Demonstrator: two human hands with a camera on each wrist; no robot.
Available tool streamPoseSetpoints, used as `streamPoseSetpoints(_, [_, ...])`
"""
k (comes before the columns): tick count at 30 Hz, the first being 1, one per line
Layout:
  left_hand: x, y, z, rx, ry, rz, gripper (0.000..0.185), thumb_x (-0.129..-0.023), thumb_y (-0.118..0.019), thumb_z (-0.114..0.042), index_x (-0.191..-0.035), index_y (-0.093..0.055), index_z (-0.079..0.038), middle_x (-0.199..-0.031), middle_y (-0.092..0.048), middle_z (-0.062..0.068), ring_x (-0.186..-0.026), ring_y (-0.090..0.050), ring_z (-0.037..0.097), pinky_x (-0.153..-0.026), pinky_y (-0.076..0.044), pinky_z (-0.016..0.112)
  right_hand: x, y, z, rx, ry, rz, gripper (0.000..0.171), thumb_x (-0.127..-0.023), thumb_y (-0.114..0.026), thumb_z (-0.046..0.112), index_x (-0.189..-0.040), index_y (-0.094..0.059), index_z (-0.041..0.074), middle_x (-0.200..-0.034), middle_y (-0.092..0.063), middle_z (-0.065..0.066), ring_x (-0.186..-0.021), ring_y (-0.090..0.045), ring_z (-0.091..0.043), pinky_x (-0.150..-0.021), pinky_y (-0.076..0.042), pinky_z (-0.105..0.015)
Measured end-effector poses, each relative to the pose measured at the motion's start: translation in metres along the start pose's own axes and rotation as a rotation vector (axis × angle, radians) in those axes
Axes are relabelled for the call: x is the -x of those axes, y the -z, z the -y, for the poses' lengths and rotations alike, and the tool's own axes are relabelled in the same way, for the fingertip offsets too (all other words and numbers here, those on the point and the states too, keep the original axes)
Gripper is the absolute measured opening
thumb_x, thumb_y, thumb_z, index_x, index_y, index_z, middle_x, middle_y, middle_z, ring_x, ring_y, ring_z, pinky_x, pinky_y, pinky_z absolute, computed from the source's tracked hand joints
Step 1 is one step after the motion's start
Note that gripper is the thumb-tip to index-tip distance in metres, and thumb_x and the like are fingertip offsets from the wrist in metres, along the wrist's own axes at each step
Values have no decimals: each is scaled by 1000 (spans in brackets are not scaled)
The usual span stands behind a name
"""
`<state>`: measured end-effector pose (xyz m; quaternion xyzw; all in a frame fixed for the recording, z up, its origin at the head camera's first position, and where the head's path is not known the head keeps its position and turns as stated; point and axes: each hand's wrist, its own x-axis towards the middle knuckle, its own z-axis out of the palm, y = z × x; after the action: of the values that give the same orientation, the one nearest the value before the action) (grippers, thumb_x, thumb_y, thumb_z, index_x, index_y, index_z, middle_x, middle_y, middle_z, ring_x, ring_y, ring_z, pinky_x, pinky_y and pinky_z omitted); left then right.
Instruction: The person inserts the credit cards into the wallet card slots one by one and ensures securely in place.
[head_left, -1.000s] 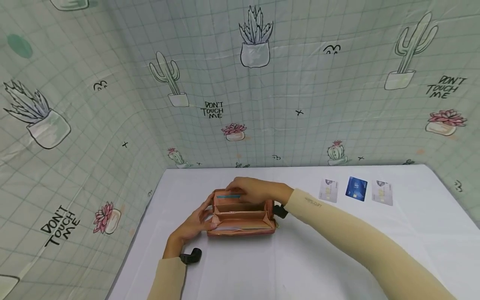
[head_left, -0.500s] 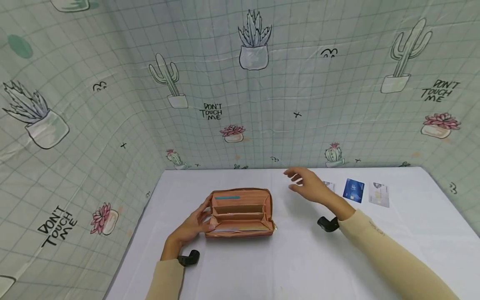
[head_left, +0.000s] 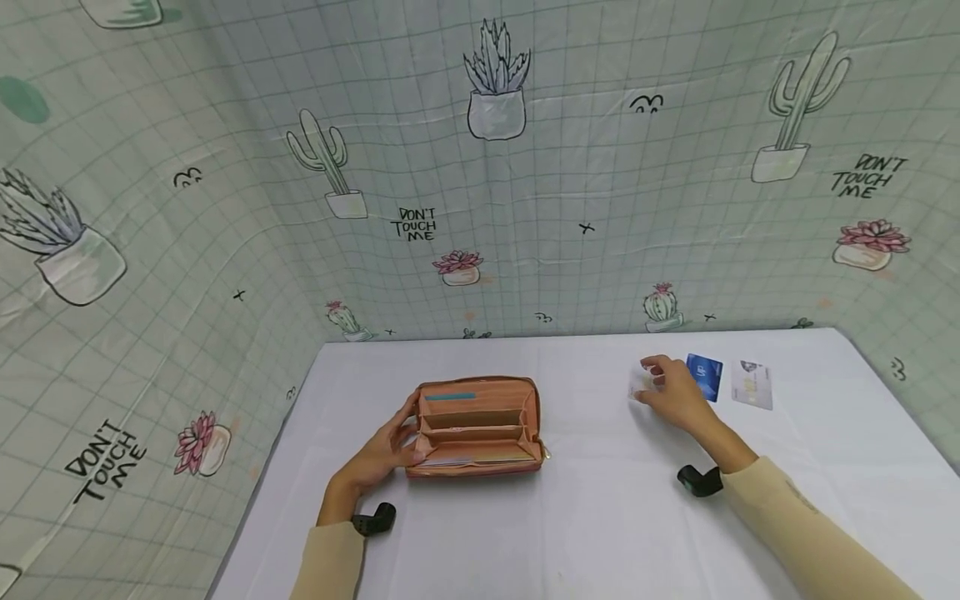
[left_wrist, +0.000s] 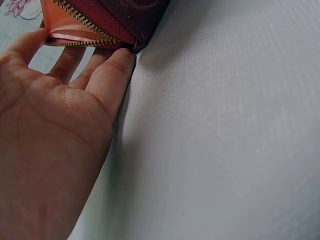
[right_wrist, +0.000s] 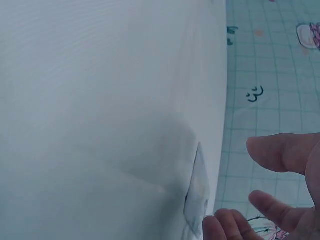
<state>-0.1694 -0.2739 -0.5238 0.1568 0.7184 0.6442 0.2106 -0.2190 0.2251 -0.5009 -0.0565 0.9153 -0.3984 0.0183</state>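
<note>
An unzipped orange-lined wallet (head_left: 495,392) lies spread on the white table in the head view. My left hand (head_left: 373,457) holds its left side, with the fingers at the zip edge and the thumb at the front corner; the left wrist view shows the brass zip (left_wrist: 85,42) by the fingertips. A strip of a teal card (head_left: 451,397) shows in the back panel, and card edges show along the front pocket. My right hand (head_left: 678,400) hovers with spread fingers over a pale card (right_wrist: 197,195), which it partly hides in the head view.
Right of that hand lie a blue card (head_left: 705,377) and a grey card (head_left: 752,384), side by side. Each wrist wears a black camera (head_left: 699,481). A printed cactus cloth (head_left: 525,208) hangs behind the white table (head_left: 585,517).
My right hand has come out of the wallet's back panel and moved right to the leftmost pale card. The left hand has stayed on the wallet; the teal strip is now uncovered.
</note>
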Motion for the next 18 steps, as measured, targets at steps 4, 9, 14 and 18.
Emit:
streamPoseSetpoints(4, [0,1,2,-11,-4,4,108,-98,-77,-15,-172,0,-18,-172,-12,22,-153,-27,46,-113,-37,22,5,0,-6,-2,-60,12,63,-92,-73,4,-143,-45,-19,-132,-45,-43,-120,-51,-56,-98,-48,-65])
streamPoseSetpoints(9, [1,0,1,0,-5,-1,108,-97,-78,-15,-172,0,-16,-170,-13,23,-153,-27,45,-112,-38,19,5,-2,-9,20,-111,16,71,-92,-72,6,-147,-36,-22,-133,-42,-46,-117,-49,-55,-97,-46,-66])
streamPoseSetpoints(14, [1,-1,-2,13,5,-8,109,-97,-77,-11,-171,1,-14,-170,-13,24,-154,-26,45,-112,-38,16,0,-6,-10,76,-133,-5,76,-91,-74,8,-147,-34,-23,-136,-41,-49,-119,-45,-57,-101,-42,-69])
streamPoseSetpoints(18, [1,-2,-3,8,11,-11,108,-97,-77,-9,-171,1,-14,-171,-12,24,-154,-25,45,-111,-38,15,-5,-10,-8,115,-156,-10,79,-90,-76,12,-148,-34,-21,-138,-37,-51,-122,-41,-60,-103,-39,-72])
